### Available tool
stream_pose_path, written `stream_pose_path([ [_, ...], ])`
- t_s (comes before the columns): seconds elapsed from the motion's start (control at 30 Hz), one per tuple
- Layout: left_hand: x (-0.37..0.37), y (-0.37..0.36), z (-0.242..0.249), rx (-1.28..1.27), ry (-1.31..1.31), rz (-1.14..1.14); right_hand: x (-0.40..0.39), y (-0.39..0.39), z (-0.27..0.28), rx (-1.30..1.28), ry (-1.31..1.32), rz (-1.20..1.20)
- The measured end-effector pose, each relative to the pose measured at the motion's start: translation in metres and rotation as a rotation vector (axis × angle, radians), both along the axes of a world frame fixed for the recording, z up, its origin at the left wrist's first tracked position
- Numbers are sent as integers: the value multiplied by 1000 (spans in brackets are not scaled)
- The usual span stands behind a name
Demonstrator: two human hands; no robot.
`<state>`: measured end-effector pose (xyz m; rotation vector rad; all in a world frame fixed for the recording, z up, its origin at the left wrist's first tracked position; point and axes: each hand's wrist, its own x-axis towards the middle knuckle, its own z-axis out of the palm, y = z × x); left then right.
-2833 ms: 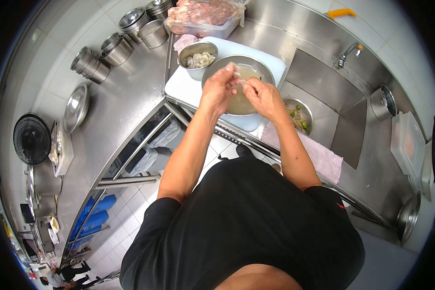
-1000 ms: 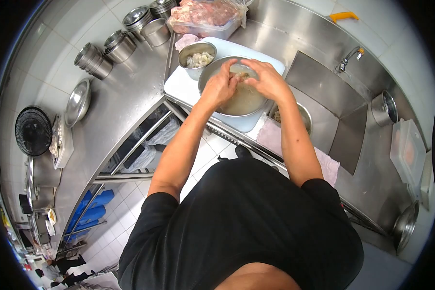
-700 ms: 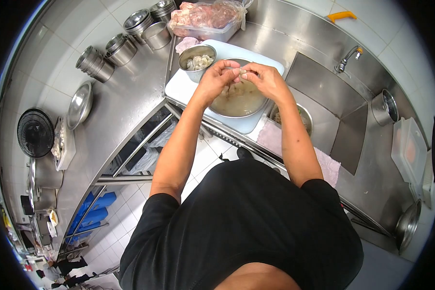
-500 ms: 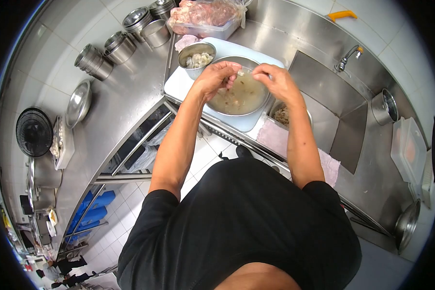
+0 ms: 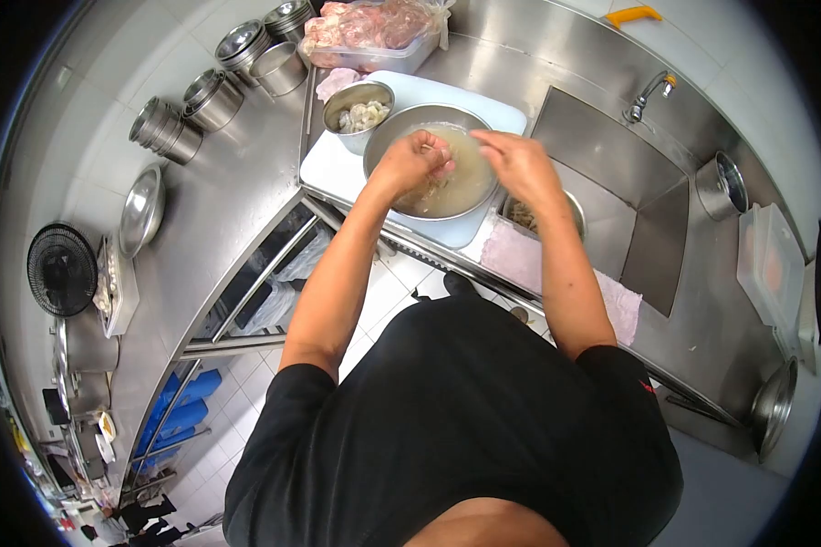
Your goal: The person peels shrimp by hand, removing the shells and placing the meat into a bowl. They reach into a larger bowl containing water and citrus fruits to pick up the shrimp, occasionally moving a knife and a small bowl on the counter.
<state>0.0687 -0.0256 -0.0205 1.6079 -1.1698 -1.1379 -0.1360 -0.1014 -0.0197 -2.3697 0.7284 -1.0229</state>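
A wide steel bowl (image 5: 377, 150) of cloudy liquid stands on a pale blue cutting board (image 5: 324, 173). My left hand (image 5: 413, 162) is over the bowl's left half, its fingers curled closed; what they hold, if anything, is hidden. My right hand (image 5: 523, 166) is above the bowl's right rim, index finger stretched out and thumb apart, slightly blurred. A smaller steel pot (image 5: 333, 128) behind my left hand contains pale, translucent pieces (image 5: 363, 117) resembling peeled shrimp. Partly covered by my right forearm, another steel bowl (image 5: 578, 217) contains greyish-brown scraps (image 5: 523, 216).
Right of the board is a steel sink (image 5: 602, 201) with a tap (image 5: 646, 98). A pink cloth (image 5: 511, 260) lies along the counter's front edge. Bagged raw meat (image 5: 374, 27) sits in a tub behind the board. Stacked steel pots (image 5: 214, 98) line the left wall.
My left hand has lowered toward the liquid, and the pale bit at its fingertips no longer shows. My right hand's fingers have straightened. The view has shifted slightly.
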Motion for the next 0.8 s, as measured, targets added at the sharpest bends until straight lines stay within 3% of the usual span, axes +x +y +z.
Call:
stream_pose_path([
  [0.13, 0, 9, 13, -128, 85, -10, 30, 17, 23, 201, 149, -5],
  [0.3, 5, 21, 23, -157, 26, -12, 42, 11, 15, 321, 33, 107],
  [0.43, 7, 27, 25, -219, 171, -29, 41, 8, 17, 390, 60, 86],
  [0.53, 7, 26, 18, -295, 368, -35, 41, 14, 18, 575, -126, 125],
  [0.63, 2, 26, 16, -309, 606, 6, 41, 17, 13, 552, -221, 147],
  [0.7, -3, 24, 11, -329, 675, 42, 41, 12, 3, 347, -257, 161],
  [0.73, -6, 26, 12, -323, 591, 56, 41, 13, 5, 246, -273, 168],
  [0.8, -13, 28, 15, -311, 425, 82, 37, 14, 12, 315, -153, 103],
])
